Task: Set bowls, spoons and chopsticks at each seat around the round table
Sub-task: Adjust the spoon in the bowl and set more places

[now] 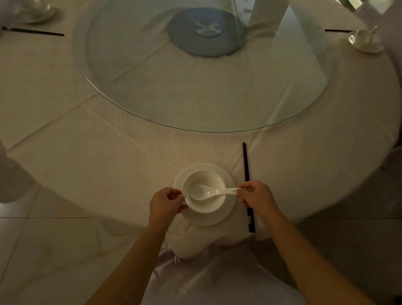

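Dim, warm light pools on the tablecloth (128, 161) near the bowl (204, 190). The glass turntable (152, 82) carries pale reflections. The edges bend and blur.

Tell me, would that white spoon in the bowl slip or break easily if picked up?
Probably both. The spoon looks like glazed ceramic, so likely stiff, smooth and chippable. Its handle overhangs the bowl rim, so a nudge might tip it out, though the right hand pinches its end.

One head-worn, wide-angle view looks forward and steeply down from above the near edge of the round table (54, 123). The nearest place setting sits close below; the far seats lie well off, bent by the lens.
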